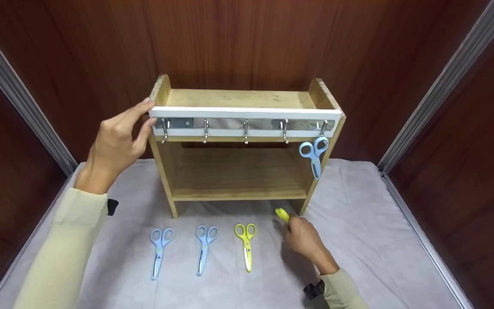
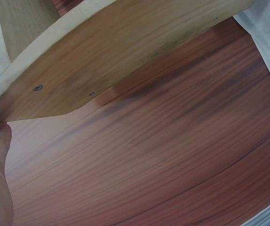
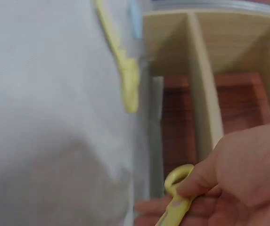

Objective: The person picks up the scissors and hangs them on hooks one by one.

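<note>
At the left end of the white hook rail [image 1: 247,113], my left hand [image 1: 116,148] holds the corner between thumb and fingers. That rail runs along the upper front of a wooden shelf [image 1: 238,171]. Light-blue scissors [image 1: 315,156] hang from its rightmost hook. Low at the shelf's right front leg, my right hand [image 1: 307,240] pinches yellow scissors [image 3: 177,207] by the handle end; part of them is hidden by the hand. Another pair of yellow scissors [image 1: 247,249] lies on the cloth to its left, beside two light-blue pairs, the middle scissors [image 1: 204,249] and the left scissors [image 1: 158,253].
A pale grey cloth [image 1: 380,240] covers the surface. Dark red wood-grain panels [image 1: 238,43] stand behind and at both sides, with metal strips [image 1: 440,77] at the corners. Bare metal hooks [image 1: 245,131] stick out along the rail.
</note>
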`<state>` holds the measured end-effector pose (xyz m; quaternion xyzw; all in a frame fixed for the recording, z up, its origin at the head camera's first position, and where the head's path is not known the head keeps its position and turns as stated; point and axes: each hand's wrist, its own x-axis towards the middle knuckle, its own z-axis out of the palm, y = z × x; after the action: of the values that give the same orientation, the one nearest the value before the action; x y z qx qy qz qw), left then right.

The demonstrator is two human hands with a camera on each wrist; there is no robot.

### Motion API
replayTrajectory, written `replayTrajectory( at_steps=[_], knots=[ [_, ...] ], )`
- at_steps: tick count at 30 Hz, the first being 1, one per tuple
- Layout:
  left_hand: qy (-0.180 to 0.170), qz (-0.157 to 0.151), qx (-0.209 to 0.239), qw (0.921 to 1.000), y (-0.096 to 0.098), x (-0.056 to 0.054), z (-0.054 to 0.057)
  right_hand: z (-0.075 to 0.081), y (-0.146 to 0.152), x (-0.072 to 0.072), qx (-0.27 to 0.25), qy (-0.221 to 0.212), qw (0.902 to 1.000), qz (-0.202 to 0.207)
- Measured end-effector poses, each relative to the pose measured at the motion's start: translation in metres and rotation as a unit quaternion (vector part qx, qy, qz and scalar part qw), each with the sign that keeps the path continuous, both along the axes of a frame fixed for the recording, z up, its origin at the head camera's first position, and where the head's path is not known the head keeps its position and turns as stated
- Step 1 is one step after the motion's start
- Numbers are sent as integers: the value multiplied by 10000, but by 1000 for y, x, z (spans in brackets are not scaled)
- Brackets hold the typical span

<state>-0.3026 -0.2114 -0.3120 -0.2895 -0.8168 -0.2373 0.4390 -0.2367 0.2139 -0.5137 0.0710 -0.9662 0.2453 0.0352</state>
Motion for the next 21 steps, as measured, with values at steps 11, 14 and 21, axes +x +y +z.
replayTrajectory(
  at_steps=[11,14,21],
  knots=[
    [-17,80,-207,9998,-1,1,2,19,11,-14,-2961,-920,9355,1695],
    [-7,78,-171,9998,-2,1,1,27,10,-15,-3208,-975,9215,1960],
    [4,68,-169,9998,-2,1,1,50,5,-17,-3949,-1081,8852,2211]
  ],
)
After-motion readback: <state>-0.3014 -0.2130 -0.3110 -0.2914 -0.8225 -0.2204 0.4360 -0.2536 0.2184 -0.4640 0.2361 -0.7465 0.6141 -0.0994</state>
